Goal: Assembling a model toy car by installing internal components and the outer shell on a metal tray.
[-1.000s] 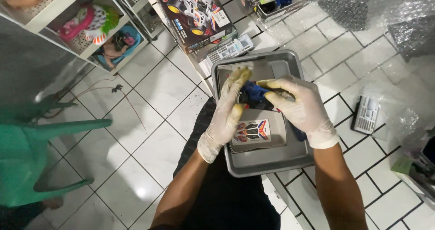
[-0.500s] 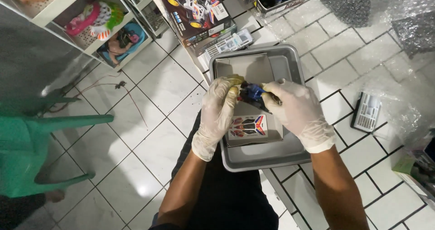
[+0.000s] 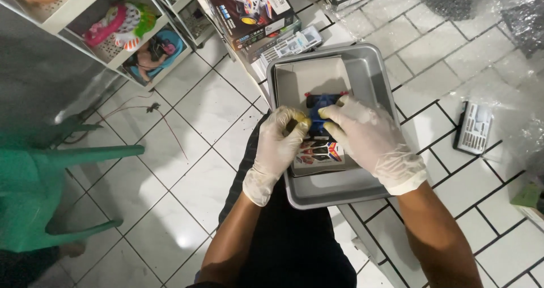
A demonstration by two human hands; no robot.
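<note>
While over tray, both hands w/ toy car

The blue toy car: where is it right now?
In the head view the blue toy car sits centre frame, held between the gloved left hand and right hand above the grey metal tray on the person's lap.

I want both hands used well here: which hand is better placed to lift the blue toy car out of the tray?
Probably the right hand: it lies over the blue toy car in the grey tray, while the left hand only meets its near end.
</note>
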